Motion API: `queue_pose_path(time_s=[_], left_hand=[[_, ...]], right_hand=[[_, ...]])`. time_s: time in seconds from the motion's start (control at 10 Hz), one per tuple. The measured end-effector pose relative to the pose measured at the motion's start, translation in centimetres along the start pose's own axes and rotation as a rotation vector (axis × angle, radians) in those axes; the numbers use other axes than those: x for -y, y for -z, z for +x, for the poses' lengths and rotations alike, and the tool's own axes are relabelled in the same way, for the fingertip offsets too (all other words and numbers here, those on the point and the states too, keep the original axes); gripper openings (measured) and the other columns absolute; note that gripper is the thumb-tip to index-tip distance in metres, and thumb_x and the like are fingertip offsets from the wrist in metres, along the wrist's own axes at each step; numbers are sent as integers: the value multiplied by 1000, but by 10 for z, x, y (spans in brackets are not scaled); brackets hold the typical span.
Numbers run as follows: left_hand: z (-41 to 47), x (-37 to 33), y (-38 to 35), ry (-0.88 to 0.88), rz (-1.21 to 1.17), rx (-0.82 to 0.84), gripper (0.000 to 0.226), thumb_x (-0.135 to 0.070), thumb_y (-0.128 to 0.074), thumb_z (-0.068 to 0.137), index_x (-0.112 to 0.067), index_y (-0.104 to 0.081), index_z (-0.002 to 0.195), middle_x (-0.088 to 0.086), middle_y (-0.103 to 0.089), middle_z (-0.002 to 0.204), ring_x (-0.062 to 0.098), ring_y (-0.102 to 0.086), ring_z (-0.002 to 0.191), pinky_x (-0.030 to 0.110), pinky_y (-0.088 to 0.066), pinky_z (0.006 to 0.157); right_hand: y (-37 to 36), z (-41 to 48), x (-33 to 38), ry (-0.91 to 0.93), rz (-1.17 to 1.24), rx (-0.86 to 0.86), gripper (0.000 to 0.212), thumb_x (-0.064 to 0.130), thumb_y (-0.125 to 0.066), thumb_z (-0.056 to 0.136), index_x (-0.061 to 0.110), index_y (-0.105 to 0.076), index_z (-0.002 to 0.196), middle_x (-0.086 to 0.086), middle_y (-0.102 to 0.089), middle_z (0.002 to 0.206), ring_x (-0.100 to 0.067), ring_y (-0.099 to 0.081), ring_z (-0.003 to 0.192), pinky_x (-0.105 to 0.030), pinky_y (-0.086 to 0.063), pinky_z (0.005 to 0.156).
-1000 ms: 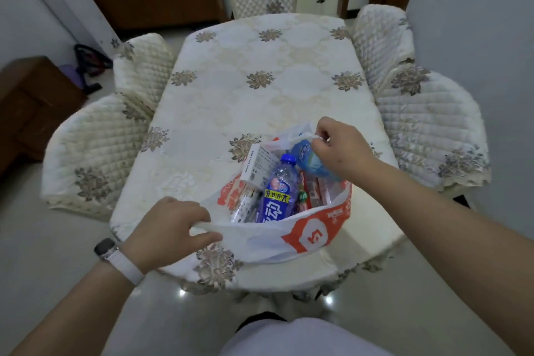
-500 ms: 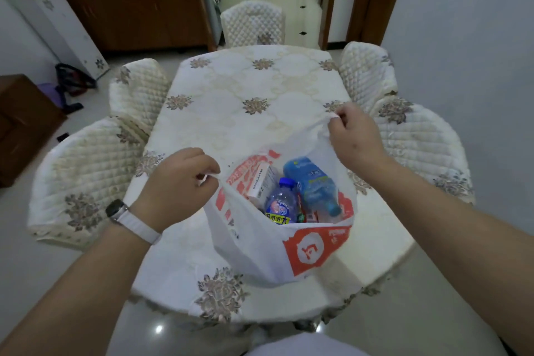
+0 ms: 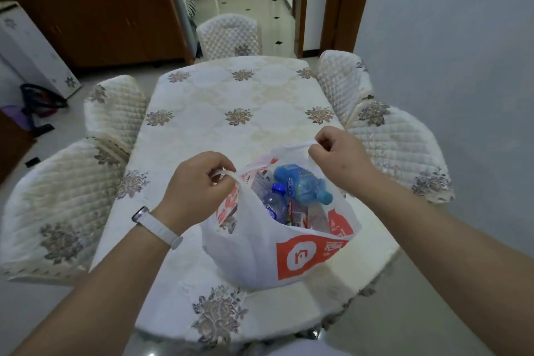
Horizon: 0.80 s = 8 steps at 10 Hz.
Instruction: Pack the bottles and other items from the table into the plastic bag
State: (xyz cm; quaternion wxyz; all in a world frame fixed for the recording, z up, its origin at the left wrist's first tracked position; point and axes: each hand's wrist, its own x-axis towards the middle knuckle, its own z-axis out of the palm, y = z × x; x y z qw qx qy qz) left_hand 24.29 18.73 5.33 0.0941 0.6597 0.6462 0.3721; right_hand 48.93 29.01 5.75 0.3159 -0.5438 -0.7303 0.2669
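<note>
we draw the once-slumped plastic bag [image 3: 254, 257] upright, bottles [image 3: 300, 183] packed inside, left hand [image 3: 199, 186] and right hand [image 3: 339, 159] fingers [image 3: 222, 165] curled round its handles [image 3: 231, 175].

A home dining room is shown. A long desk [image 3: 219, 130] is draped with a flower-embroidered cloth, and quilted, cloth-covered chairs [image 3: 228, 37] are set along its edges and far end. A wooden cabinet [image 3: 109, 23] is seen beyond its far left corner, and a glossy tiled hallway [image 3: 248, 0] with wooden door frames [image 3: 338, 0] behind.
</note>
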Motion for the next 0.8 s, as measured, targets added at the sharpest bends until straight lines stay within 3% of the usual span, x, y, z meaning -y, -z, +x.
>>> queue_pose_path(time_s=[0.2, 0.4, 0.5, 0.6, 0.8], left_hand=[[-17, 18, -12, 103, -66, 142, 18, -27, -52, 73, -29, -68, 81, -14, -65, 83, 5, -60, 80, 30, -49, 71], [-27, 9, -8, 26, -25, 155, 58, -47, -52, 74, -19, -62, 123, -14, -55, 119, 9, -51, 113, 30, -41, 97], [-21, 4, -7, -41, 56, 109, 59, -52, -54, 81, -16, -62, 127, -5, -56, 131, 13, -49, 123, 36, -40, 105], [-14, 2, -7, -92, 140, 29, 51, -47, -56, 87, -14, -63, 125, 5, -59, 133, 23, -53, 124, 49, -45, 102], [-9, 10, 0, -143, 308, -22, 51, -46, -55, 91, -12, -62, 127, 11, -58, 136, 30, -54, 124, 50, -47, 101]], right_hand=[[-8, -12, -5, 32, -207, 243, 10, 25, -57, 89, 16, -60, 95, 0, -60, 78, -22, -56, 73, -32, -43, 62], [-9, -24, -4, 186, -265, 304, 50, 44, -61, 90, 23, -49, 134, 7, -55, 120, -13, -53, 108, -35, -48, 90], [-6, -25, 2, 329, -367, 255, 57, 49, -57, 91, 23, -46, 140, 5, -51, 136, -15, -47, 121, -31, -42, 97], [-7, -19, 10, 489, -474, 180, 57, 50, -57, 91, 18, -52, 137, 0, -53, 137, -19, -49, 122, -30, -39, 99], [-19, 0, 23, 626, -570, 162, 62, 57, -42, 91, 14, -57, 133, -6, -58, 133, -24, -53, 119, -38, -44, 98]])
